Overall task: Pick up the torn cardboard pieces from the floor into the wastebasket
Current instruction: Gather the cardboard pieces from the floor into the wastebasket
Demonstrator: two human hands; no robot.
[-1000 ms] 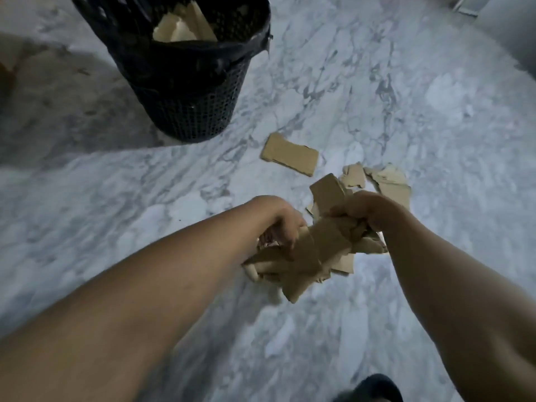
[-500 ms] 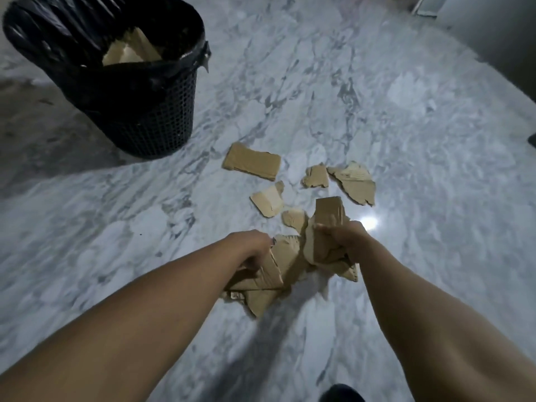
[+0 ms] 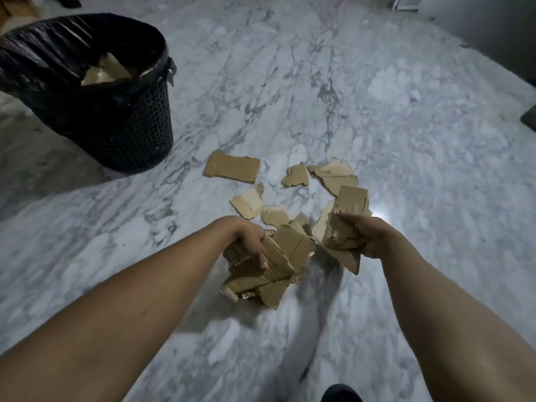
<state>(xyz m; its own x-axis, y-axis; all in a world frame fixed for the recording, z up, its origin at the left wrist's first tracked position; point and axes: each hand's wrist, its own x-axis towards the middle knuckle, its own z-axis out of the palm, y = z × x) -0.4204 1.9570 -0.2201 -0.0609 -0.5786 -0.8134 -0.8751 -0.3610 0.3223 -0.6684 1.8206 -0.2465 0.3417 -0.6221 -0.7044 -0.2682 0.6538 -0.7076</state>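
My left hand [image 3: 251, 240] grips a bundle of torn brown cardboard pieces [image 3: 272, 266] held above the marble floor. My right hand [image 3: 369, 237] grips a second bunch of cardboard pieces [image 3: 346, 219], a little right of the first. Several loose pieces lie on the floor beyond my hands: a rectangular piece [image 3: 232, 169], a pale piece [image 3: 248, 203], a small piece [image 3: 296, 175] and a ragged piece [image 3: 333, 174]. The black mesh wastebasket [image 3: 121, 132] with a black liner stands at the upper left and holds cardboard scraps [image 3: 106, 72].
Grey-veined marble floor [image 3: 406, 140] spreads all around. A dark wall edge or furniture runs along the upper right. A dark shoe tip [image 3: 340, 394] shows at the bottom edge. A dark object [image 3: 529, 118] sits at the right edge.
My two hands have drawn apart, splitting the cardboard into two separate bunches. The view has shifted so the wastebasket and loose floor pieces show more fully.
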